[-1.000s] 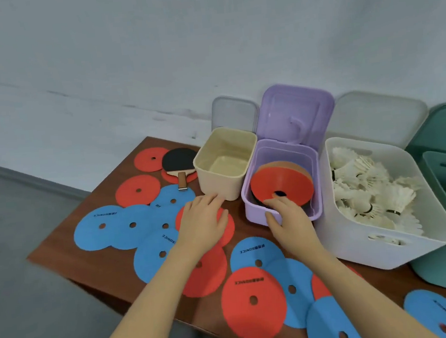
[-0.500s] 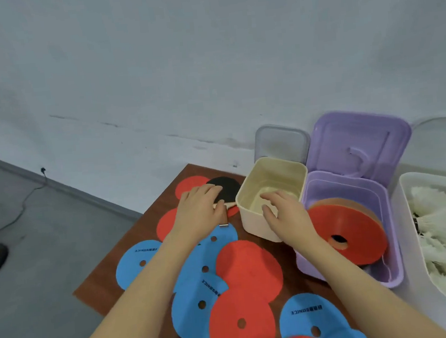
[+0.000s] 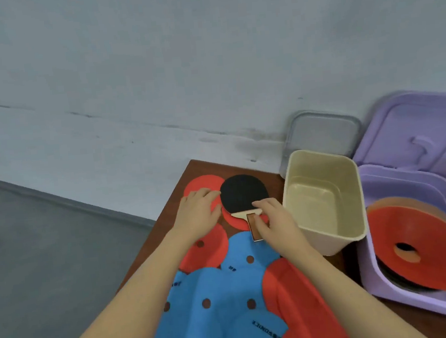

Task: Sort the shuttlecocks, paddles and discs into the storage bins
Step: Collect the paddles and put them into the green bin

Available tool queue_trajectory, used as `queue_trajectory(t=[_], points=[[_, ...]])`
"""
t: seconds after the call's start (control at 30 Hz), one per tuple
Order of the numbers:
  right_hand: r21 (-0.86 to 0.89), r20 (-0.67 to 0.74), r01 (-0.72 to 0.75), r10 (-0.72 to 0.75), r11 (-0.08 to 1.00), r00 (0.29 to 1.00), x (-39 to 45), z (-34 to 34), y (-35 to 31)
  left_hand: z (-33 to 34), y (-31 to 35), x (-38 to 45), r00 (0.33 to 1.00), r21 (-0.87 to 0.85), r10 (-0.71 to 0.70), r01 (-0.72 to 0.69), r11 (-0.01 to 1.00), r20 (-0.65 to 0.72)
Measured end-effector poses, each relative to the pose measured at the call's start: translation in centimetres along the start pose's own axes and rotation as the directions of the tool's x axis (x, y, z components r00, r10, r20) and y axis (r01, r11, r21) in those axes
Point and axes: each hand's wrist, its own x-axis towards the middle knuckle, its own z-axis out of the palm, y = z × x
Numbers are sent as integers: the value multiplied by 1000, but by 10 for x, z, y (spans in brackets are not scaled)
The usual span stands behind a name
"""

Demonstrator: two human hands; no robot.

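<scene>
A black-faced paddle (image 3: 243, 194) with a wooden handle lies on red discs at the table's far left corner. My right hand (image 3: 273, 218) closes its fingers around the handle. My left hand (image 3: 197, 214) rests flat on a red disc (image 3: 203, 184) just left of the paddle's blade, fingertips touching its edge. Blue discs (image 3: 227, 289) and red discs (image 3: 295, 297) overlap across the table between my forearms. A cream bin (image 3: 324, 200) stands empty right of the paddle. The purple bin (image 3: 411, 233) holds a tilted stack of red discs (image 3: 422, 243).
The purple lid (image 3: 415, 130) stands open against the wall, and a grey lid (image 3: 324, 133) leans behind the cream bin. The table's left edge (image 3: 166, 214) drops off to a grey floor. A wall rises close behind the table.
The view swung left and the white shuttlecock bin left the frame. Both hands moved from the discs and bins to the paddle; my right hand took hold of its handle.
</scene>
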Motion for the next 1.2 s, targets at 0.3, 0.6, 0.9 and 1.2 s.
queue_trajectory(t=[0.3, 0.6, 0.9, 1.2], points=[[-175, 168, -425, 452, 888, 876, 38, 74, 24, 53, -57, 73, 935, -1, 129, -136, 991, 329], [-303, 90, -462, 508, 833, 857, 86, 100, 51, 97, -50, 140, 907, -64, 124, -107, 992, 403], [-313, 45, -459, 496, 832, 867, 94, 115, 59, 120, -68, 152, 911, -196, 162, -92, 976, 378], [-305, -98, -333, 318, 892, 943, 79, 110, 22, 93, -81, 124, 974, -347, 164, -100, 932, 159]])
